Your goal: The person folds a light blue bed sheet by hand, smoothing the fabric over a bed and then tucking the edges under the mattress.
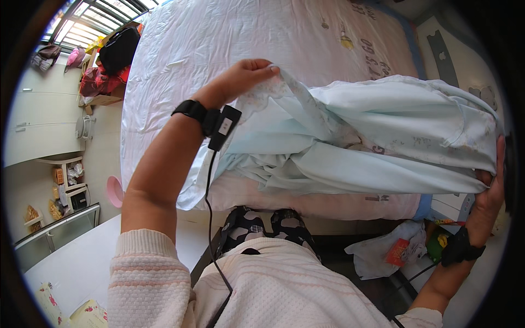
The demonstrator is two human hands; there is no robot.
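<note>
A pale blue-green cloth with a floral border (348, 160) is stretched loosely across the near half of a bed, partly lifted and folded in long creases. My left hand (256, 74) pinches its patterned edge between thumb and fingers, above the middle of the bed. Far to the right, my right hand (490, 188) grips the cloth's other end, some fingers tucked inside the fold. Beneath the cloth lies a pink and white bed cover (197, 53) with printed lettering and small drawings.
White drawers (45, 123) and a box heaped with bags (108, 90) stand left of the bed. A pink basin (115, 191) is on the floor. Plastic bags (385, 250) lie at the lower right. A headboard (443, 53) borders the right side. Cables run from both wristbands.
</note>
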